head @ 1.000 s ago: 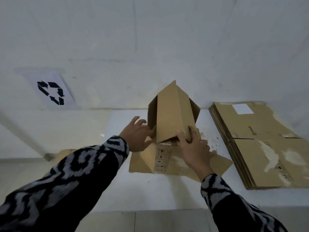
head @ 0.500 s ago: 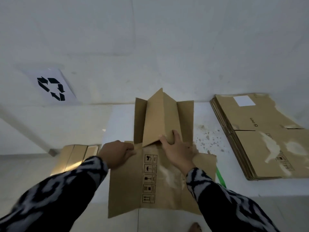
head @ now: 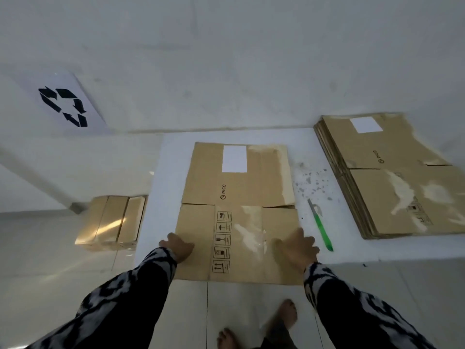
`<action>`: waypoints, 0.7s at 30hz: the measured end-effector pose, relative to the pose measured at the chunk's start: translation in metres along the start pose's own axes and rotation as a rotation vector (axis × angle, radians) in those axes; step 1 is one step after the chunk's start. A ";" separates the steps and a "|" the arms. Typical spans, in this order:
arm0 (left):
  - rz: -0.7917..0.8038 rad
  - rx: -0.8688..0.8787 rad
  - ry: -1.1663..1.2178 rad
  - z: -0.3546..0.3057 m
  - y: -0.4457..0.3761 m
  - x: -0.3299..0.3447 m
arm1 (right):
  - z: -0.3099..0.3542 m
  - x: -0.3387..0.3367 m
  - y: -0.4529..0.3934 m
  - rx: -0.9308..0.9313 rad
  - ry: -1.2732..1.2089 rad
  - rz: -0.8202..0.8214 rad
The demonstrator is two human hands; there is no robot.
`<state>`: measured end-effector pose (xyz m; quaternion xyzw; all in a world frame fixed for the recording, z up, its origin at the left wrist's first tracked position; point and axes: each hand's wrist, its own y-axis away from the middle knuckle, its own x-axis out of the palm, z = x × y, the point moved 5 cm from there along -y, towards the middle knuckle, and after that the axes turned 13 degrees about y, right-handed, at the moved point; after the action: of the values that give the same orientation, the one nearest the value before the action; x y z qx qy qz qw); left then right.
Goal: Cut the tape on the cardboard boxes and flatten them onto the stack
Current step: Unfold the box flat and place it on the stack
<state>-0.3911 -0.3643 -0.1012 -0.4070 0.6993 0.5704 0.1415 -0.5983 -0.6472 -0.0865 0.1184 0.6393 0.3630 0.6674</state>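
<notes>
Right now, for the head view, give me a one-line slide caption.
Both hands, left and right, press a flattened cardboard box on the white table, between green cutter and stack.

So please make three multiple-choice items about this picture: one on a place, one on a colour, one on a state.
1. Where does the cutter lie?
A. right of the flattened box
B. on the stack
C. on the floor

2. What colour is the cutter's handle?
A. red
B. green
C. black

3. In what state is the box under the hands?
A. upright and taped
B. half folded
C. lying flat

Key: 1 A, it lies on the white surface between box and stack. 2 B, the handle shows bright green. 3 C, the left hand and right hand press it flat.
</notes>
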 end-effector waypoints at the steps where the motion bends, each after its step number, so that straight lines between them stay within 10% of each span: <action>1: -0.018 -0.020 0.061 0.002 0.001 0.003 | -0.009 0.006 0.002 0.065 -0.014 -0.006; 6: -0.029 -0.071 0.229 0.009 -0.001 0.001 | -0.031 0.017 0.005 0.183 -0.216 -0.018; 12: 0.202 0.066 0.654 0.020 -0.001 -0.005 | -0.037 0.013 0.016 -0.098 -0.626 0.248; 21: -0.099 0.300 0.521 -0.017 0.060 0.006 | -0.031 -0.019 0.030 -0.270 -0.535 -0.047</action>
<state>-0.4342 -0.3814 -0.0591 -0.5476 0.7679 0.3294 0.0436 -0.6357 -0.6472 -0.0579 0.1052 0.3891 0.3850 0.8302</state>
